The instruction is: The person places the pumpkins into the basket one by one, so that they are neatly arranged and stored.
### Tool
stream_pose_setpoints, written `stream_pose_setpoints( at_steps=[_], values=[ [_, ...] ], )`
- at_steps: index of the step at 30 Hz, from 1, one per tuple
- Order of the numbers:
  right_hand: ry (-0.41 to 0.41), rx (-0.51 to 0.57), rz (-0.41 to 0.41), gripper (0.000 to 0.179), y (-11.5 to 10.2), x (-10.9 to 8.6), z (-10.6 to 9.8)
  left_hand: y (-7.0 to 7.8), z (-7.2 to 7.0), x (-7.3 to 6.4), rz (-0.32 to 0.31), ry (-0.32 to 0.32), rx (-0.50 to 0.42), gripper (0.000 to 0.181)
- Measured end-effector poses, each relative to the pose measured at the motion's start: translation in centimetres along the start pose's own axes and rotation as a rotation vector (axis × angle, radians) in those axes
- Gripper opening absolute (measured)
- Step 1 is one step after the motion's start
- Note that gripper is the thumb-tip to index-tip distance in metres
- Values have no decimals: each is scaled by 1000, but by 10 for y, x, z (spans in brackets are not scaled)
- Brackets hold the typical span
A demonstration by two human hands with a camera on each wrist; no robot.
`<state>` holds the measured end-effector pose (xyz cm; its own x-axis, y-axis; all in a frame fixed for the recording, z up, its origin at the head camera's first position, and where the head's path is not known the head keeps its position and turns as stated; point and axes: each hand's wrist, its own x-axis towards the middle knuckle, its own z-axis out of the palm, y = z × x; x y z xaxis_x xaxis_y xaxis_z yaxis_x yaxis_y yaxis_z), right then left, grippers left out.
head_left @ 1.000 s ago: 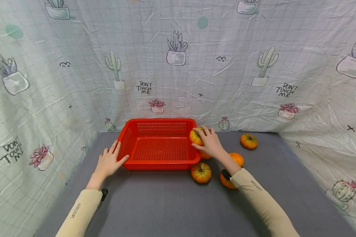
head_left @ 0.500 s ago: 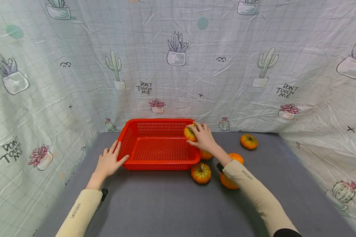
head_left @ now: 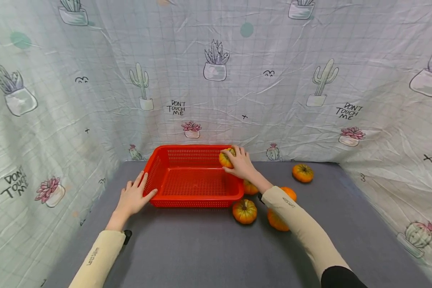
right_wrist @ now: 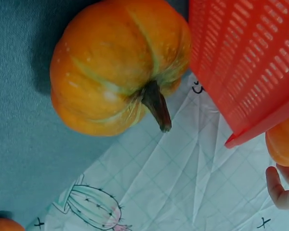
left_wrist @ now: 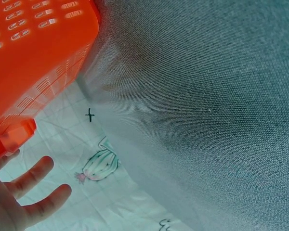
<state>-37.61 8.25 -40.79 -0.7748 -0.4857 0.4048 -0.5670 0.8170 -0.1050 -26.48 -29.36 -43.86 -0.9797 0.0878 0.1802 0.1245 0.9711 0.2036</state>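
Right hand grips a pumpkin over the red basket, none visibly settled inside! Left hand lies spread at its edge; five more pumpkins dot the counter.

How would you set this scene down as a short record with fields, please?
Basket: red, perforated, on the gray tabletop
Left grip: fingers spread, touching the basket's left rim
Right grip: holds a yellow-orange pumpkin at the basket's right end
Other pumpkins: five, on the tabletop toward the right
Backdrop: pale cloth printed with potted plants
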Motion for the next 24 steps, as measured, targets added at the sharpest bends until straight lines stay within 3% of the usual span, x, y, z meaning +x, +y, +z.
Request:
stream_pose_setpoints(
  at_steps=[11, 18, 24],
  values=[
    [-66, -76, -44, 55, 2, 15, 9, -3, 2, 1, -5, -2, -6, 82],
    [-149, -97, 10, 57, -4, 21, 13, -2, 0, 2, -3, 20, -17, 81],
    [-221, -115, 39, 57, -2, 23, 20, 1, 1, 3, 1, 3, -14, 84]
  ],
)
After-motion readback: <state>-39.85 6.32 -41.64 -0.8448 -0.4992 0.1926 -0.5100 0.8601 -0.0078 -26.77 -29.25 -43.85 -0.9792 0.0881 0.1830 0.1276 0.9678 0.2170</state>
